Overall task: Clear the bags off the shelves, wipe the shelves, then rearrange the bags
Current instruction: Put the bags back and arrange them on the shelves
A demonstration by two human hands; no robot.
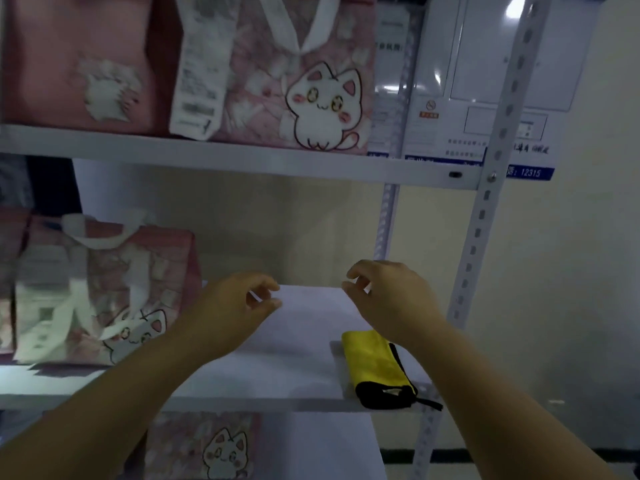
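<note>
Shelving of white metal (294, 372) carries a pink cat-print fabric bag (104, 292) at middle left and a folded yellow cloth with black trim (377, 365) at lower right, while the left hand (239, 306) and the right hand (388, 296) hover at frame centre, each grip loosely curled, holding nothing.

Smooth, matt white shelf boards (304, 341) sit on perforated painted-metal uprights (485, 216). A pink printed fabric bag (263, 98) carries woven white handles (287, 26) and a paper tag (199, 64). The yellow cloth (377, 365) looks soft and napped, and the wall notice (467, 64) shines glossy.
</note>
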